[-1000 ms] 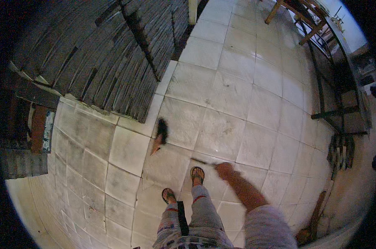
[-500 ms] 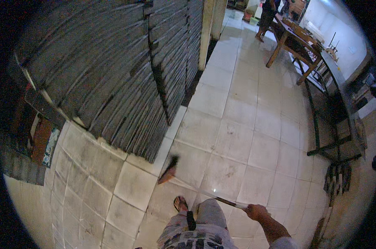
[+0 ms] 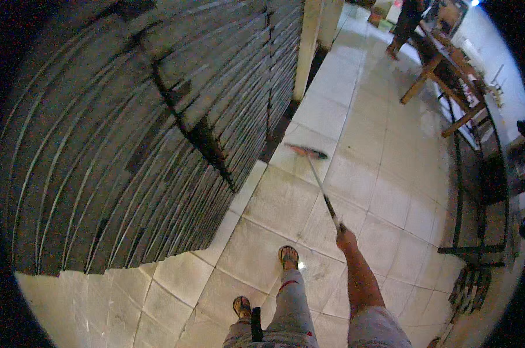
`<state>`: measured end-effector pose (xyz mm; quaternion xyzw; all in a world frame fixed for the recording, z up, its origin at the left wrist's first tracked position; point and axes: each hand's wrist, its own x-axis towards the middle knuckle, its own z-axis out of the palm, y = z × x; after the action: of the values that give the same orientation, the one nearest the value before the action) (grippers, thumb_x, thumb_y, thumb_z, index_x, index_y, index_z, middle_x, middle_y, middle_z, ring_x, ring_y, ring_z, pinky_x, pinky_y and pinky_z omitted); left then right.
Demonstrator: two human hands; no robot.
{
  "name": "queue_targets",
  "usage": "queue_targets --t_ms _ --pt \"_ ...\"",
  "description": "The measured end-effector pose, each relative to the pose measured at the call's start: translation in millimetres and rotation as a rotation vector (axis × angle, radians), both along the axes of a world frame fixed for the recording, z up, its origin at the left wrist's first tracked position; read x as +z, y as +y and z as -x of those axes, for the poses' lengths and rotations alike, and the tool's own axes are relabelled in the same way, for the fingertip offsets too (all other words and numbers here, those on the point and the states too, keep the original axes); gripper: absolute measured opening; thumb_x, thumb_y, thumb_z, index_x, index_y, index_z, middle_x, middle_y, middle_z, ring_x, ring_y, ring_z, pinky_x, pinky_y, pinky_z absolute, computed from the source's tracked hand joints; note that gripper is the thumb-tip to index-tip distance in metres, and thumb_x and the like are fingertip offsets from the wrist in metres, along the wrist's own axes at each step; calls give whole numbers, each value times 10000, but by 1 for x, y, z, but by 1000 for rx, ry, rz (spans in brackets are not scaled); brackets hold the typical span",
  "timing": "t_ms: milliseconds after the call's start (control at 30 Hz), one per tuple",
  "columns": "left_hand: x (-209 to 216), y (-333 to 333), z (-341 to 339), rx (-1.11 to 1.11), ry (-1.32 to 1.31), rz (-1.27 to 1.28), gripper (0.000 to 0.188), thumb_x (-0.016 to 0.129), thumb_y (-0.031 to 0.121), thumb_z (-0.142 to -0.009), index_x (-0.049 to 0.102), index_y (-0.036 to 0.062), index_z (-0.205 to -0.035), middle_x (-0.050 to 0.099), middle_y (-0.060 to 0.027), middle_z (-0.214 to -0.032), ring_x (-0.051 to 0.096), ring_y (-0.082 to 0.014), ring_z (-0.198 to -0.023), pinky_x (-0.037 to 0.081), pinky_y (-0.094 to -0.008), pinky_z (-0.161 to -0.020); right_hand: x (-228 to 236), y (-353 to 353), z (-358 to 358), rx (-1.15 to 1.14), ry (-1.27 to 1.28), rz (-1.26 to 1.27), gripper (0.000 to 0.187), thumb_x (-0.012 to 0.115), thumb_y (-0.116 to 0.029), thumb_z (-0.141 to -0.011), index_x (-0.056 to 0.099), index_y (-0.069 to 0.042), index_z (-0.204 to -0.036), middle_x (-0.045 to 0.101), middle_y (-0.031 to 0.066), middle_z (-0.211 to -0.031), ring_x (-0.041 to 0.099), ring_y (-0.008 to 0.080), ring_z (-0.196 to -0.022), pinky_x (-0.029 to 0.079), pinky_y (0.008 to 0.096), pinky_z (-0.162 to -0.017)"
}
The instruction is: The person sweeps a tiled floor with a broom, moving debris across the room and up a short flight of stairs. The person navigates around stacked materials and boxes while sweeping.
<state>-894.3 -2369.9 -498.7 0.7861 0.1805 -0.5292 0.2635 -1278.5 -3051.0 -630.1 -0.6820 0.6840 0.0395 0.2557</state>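
Note:
My right hand (image 3: 346, 238) is closed around the upper end of a broom (image 3: 319, 177) with a thin pale-and-dark stick. The stick runs forward and slightly left from my fist. At its far end the reddish broom head with dark bristles lies at the tiled floor (image 3: 285, 197), close to the base of a tall stack of grey sheets. My right arm is stretched ahead of me. My left hand is out of the picture.
The stacked grey sheets (image 3: 117, 156) fill the left side. A wooden table (image 3: 433, 69) stands at the far right, with a person (image 3: 406, 26) beside it. A dark metal frame (image 3: 471, 249) runs along the right. My sandalled feet (image 3: 288, 255) are on the tiles.
The broom head has swung from near my feet on the left to farther ahead beside the stack. My right arm has extended forward, and my view has shifted as I step.

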Motion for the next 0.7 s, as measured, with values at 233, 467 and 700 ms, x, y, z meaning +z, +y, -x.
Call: queue_targets --t_ms 233,467,700 --pt "47 -89 89 157 108 -127 377 487 360 -823 477 213 -1169 566 -12 -1019 534 -165 -801 429 -305 -639 7 3 -18 187 49 -396 499 312 -209 -874 178 -133 -1348 569 262 -943 574 396 -851 456 478 -730" --pt "40 -119 125 241 204 -133 384 485 368 -822 476 217 -1175 563 -8 -1041 532 -162 -842 430 -311 -678 37 64 -5 887 135 -651 268 449 -254 -822 557 -131 -1035 605 183 -800 601 343 -758 482 445 -658" --pt "17 -86 162 309 -42 -57 445 489 415 -823 444 201 -1210 545 -20 -1122 541 -178 -884 418 -334 -738 36 116 -34 906 50 -575 304 427 -378 -860 505 -232 -1115 610 159 -850 596 342 -764 471 447 -670"
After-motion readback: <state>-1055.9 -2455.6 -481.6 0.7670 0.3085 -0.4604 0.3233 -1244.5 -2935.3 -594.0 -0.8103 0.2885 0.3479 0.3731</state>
